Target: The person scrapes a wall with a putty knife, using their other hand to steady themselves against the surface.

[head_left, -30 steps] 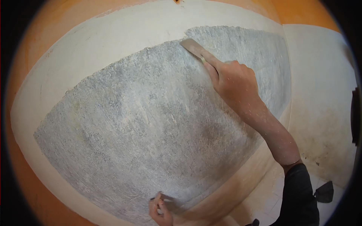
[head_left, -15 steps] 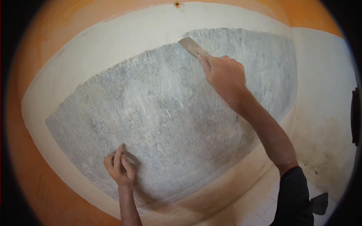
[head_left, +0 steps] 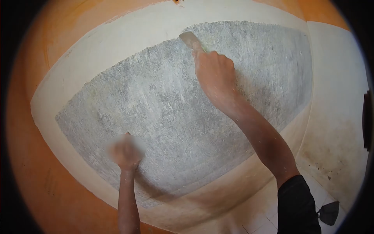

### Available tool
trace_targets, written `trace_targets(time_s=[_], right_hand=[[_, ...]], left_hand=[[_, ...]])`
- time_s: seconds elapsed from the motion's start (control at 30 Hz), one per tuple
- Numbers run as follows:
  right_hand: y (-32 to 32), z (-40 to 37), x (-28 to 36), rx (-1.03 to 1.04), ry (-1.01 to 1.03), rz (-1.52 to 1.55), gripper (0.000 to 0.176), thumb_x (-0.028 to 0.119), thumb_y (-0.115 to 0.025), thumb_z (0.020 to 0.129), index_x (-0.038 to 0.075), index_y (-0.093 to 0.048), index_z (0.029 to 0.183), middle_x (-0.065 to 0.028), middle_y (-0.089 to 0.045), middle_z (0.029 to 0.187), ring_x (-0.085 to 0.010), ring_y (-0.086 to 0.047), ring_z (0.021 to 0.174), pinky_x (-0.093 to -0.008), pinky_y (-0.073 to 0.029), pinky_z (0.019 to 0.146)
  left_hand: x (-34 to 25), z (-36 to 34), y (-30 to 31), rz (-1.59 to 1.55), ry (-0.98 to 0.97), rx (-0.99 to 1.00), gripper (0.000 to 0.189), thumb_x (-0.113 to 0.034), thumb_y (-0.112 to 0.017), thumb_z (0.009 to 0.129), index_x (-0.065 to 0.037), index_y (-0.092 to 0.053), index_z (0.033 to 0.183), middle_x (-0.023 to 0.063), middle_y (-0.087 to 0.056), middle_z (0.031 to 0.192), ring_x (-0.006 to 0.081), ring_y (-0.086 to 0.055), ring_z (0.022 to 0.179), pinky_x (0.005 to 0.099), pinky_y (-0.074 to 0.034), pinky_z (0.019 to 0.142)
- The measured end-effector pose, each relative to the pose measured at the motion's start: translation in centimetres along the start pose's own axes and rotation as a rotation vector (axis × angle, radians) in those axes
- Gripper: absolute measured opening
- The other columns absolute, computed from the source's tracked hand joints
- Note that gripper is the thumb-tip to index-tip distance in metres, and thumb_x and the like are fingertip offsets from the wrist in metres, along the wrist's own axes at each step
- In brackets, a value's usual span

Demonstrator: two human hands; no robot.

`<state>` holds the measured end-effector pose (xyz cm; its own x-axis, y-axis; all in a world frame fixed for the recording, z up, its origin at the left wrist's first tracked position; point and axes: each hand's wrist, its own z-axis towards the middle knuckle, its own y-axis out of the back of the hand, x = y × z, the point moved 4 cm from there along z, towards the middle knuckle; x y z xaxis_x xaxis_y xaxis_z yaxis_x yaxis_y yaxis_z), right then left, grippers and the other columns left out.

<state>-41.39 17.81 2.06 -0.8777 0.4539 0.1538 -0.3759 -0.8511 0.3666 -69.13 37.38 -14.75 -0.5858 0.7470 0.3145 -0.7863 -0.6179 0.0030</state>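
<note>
My right hand [head_left: 215, 74] is closed around the handle of a putty knife [head_left: 189, 40]. Its broad blade lies against the wall at the upper edge of a rough grey patch [head_left: 163, 101], where that edge steps up between the grey area and the pale band. Lower on the left, my left hand [head_left: 125, 152] is against or close to the same grey surface. A blur covers its fingers, so their pose and anything in them cannot be made out.
A smooth cream band [head_left: 117, 43] borders the grey patch, with orange wall [head_left: 23, 167] beyond it. On the right a pale wall [head_left: 335, 85] meets at a corner and carries dark stains low down. Pale floor tiles [head_left: 261, 226] and a dark object [head_left: 329, 213] show at the bottom right.
The view has shifted slightly. My right hand has swung left and stands more upright behind the putty knife, whose blade remains near the step in the edge. My left hand has become blurred.
</note>
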Motion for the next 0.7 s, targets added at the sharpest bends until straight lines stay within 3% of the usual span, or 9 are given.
trace_targets(time_s=[0.07, 0.13, 0.4, 0.57, 0.67, 0.7], right_hand=[[-0.2, 0.1, -0.3, -0.024, -0.045, 0.010, 0.028, 0.004, -0.058, 0.090, 0.004, -0.061, 0.118, -0.0133, -0.070, 0.075, -0.0227, -0.072, 0.070, -0.0320, -0.056, 0.052], [0.3, -0.1, -0.2, 0.139, -0.025, -0.047, 0.027, 0.005, -0.059, 0.089, 0.005, -0.062, 0.116, -0.0131, -0.070, 0.075, -0.0210, -0.072, 0.072, -0.0307, -0.056, 0.053], [0.9, -0.1, 0.3, 0.067, -0.010, -0.072, 0.023, 0.003, -0.059, 0.088, 0.005, -0.066, 0.109, -0.0119, -0.071, 0.074, -0.0218, -0.072, 0.070, -0.0311, -0.056, 0.054], [0.4, 0.5, 0.0, 0.065, -0.068, 0.033, 0.022, 0.002, -0.059, 0.088, 0.005, -0.067, 0.108, -0.0126, -0.071, 0.074, -0.0229, -0.072, 0.069, -0.0327, -0.056, 0.054], [1.1, 0.1, -0.2, 0.046, 0.011, 0.074, 0.022, 0.002, -0.060, 0.087, 0.005, -0.067, 0.107, -0.0132, -0.070, 0.074, -0.0220, -0.071, 0.068, -0.0325, -0.055, 0.053], [0.6, 0.2, -0.3, 0.021, 0.002, 0.093, 0.021, 0.011, -0.055, 0.094, 0.006, -0.069, 0.109, -0.0132, -0.067, 0.067, -0.0225, -0.068, 0.061, -0.0343, -0.053, 0.050]], left_hand=[[0.1, 0.0, -0.1, 0.002, -0.009, 0.004, 0.051, -0.001, -0.057, 0.076, -0.007, -0.067, 0.125, 0.0025, -0.045, 0.078, 0.0209, -0.042, 0.074, 0.0344, -0.031, 0.071], [0.4, -0.3, 0.0, 0.002, -0.023, 0.008, 0.051, -0.002, -0.057, 0.077, -0.007, -0.067, 0.126, 0.0025, -0.045, 0.079, 0.0210, -0.042, 0.073, 0.0346, -0.031, 0.071], [0.4, -0.9, 0.0, 0.013, -0.009, 0.059, 0.050, -0.001, -0.055, 0.079, -0.005, -0.065, 0.128, 0.0023, -0.047, 0.079, 0.0209, -0.044, 0.077, 0.0342, -0.033, 0.079], [0.4, -0.5, -0.1, 0.018, -0.022, 0.041, 0.051, -0.001, -0.056, 0.078, -0.006, -0.065, 0.128, 0.0022, -0.044, 0.078, 0.0206, -0.042, 0.076, 0.0343, -0.032, 0.075], [0.5, -0.5, 0.1, 0.009, -0.040, 0.028, 0.052, -0.002, -0.057, 0.077, -0.007, -0.065, 0.128, 0.0021, -0.041, 0.077, 0.0205, -0.040, 0.073, 0.0341, -0.030, 0.072], [0.4, -0.7, 0.0, 0.001, -0.037, 0.023, 0.052, -0.002, -0.057, 0.077, -0.007, -0.065, 0.128, 0.0020, -0.041, 0.077, 0.0205, -0.041, 0.073, 0.0341, -0.030, 0.072]])
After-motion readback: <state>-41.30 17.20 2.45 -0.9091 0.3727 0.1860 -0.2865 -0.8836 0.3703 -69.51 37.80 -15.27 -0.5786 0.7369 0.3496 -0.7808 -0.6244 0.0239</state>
